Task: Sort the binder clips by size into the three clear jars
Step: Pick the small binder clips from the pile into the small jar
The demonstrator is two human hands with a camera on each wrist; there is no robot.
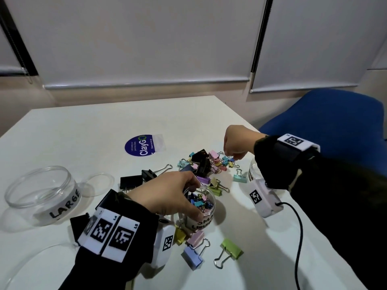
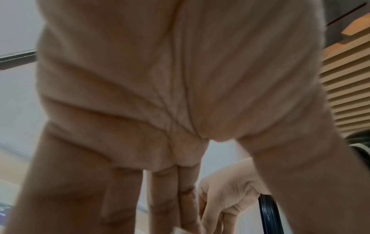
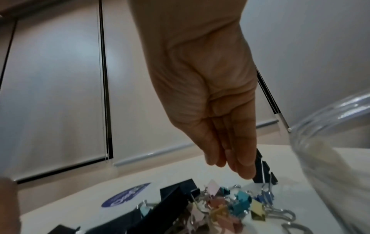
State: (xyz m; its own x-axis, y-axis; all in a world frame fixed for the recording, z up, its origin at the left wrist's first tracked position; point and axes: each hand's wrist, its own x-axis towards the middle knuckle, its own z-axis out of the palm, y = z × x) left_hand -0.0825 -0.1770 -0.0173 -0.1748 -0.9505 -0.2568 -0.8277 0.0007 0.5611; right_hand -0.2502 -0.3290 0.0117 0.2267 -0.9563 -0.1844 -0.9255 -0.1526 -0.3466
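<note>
The small jar (image 1: 206, 221) stands in front of me on the white table (image 1: 83, 130) and holds several small coloured clips. My left hand (image 1: 195, 199) arches over its mouth, thumb on the near rim and fingers (image 2: 166, 197) on the far rim, gripping it. My right hand (image 1: 231, 156) reaches down into the pile of mixed clips (image 1: 205, 162); its fingertips (image 3: 246, 172) pinch a small dark clip (image 3: 263, 169). The large jar (image 1: 41, 191), labelled LARGE, stands empty at the left. The third jar (image 1: 253, 170) is mostly hidden behind my right forearm.
Loose clips lie near me: green (image 1: 230, 250), lavender (image 1: 192, 258), pink (image 1: 195, 237), yellow (image 1: 180, 235). Black large clips (image 1: 130, 182) lie left of the pile. A clear lid (image 1: 100, 185), a round sticker (image 1: 139, 145), a black cable (image 1: 299, 237) and a blue chair (image 1: 335, 122) are around.
</note>
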